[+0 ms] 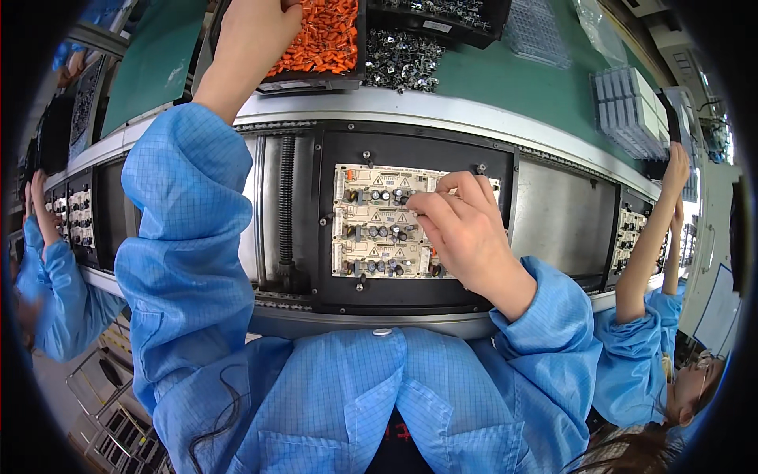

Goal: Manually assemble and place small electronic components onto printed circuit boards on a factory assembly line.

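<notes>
My left hand [254,39] reaches over a black bin of small orange components [322,39]. Its thumb side touches the orange pieces, while the other fingers are cut off by the upper edge, so their grip is hidden. My right hand [470,229] is over a pale circuit board panel [342,227] with three similar rows of parts. Thumb and forefinger pinch together at the top row, beside dark round capacitors [384,195]; what they hold is too small to make out. The panel lies in a black carrier frame [418,296], with its right part hidden under this hand.
Loose metal parts [403,62] lie beside the orange bin, near another black bin [442,20]. Stacked pale trays [630,114] stand at the far right on the green bench [505,99]. Co-workers' arms [643,253] reach toward the line at both sides.
</notes>
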The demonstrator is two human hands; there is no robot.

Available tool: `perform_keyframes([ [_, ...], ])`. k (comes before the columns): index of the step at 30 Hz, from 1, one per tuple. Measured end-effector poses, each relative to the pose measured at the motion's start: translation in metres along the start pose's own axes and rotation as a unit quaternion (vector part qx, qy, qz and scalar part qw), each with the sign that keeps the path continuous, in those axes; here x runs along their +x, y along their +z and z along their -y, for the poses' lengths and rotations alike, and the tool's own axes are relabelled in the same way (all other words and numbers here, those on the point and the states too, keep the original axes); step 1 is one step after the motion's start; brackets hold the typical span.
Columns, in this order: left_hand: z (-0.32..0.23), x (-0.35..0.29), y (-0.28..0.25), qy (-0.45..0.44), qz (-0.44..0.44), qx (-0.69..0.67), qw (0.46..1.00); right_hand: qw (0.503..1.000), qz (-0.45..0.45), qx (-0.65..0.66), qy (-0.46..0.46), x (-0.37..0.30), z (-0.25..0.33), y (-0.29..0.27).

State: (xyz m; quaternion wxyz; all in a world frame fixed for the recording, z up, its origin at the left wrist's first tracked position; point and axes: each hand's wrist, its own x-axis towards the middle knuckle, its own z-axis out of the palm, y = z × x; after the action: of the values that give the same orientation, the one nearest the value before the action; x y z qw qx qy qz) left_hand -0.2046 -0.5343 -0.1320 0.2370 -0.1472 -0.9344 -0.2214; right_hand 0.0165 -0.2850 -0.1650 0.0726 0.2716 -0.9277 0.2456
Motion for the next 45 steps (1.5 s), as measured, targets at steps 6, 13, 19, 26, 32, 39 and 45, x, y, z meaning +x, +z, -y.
perform_keyframes([
  [6, 0.016, 0.004, -0.007, -0.026, 0.031, 0.022, 0.999, 0.999, -0.033, -0.006, 0.015, 0.024, -0.013, -0.023],
  [13, -0.043, -0.039, -0.043, 0.014, 0.087, -0.112, 0.99, 0.989, -0.133, -0.004, 0.062, 0.088, -0.102, -0.002],
  [19, -0.086, -0.14, -0.071, -0.041, 0.21, -0.183, 0.96, 0.988, -0.088, 0.018, 0.128, 0.108, -0.108, 0.012],
  [26, -0.103, -0.187, -0.064, -0.002, 0.269, -0.124, 0.955, 0.986, -0.076, 0.013, 0.147, 0.111, -0.11, 0.013],
  [32, -0.093, -0.184, -0.062, 0.055, 0.265, -0.091, 0.958, 0.986, -0.083, 0.027, 0.145, 0.113, -0.105, 0.01],
  [39, -0.089, -0.18, -0.061, 0.058, 0.296, -0.076, 0.951, 0.973, -0.068, 0.129, 0.177, 0.103, -0.105, -0.006],
  [45, -0.088, -0.178, -0.059, 0.059, 0.303, -0.071, 0.949, 0.963, -0.074, 0.204, 0.162, 0.075, -0.096, -0.024],
])
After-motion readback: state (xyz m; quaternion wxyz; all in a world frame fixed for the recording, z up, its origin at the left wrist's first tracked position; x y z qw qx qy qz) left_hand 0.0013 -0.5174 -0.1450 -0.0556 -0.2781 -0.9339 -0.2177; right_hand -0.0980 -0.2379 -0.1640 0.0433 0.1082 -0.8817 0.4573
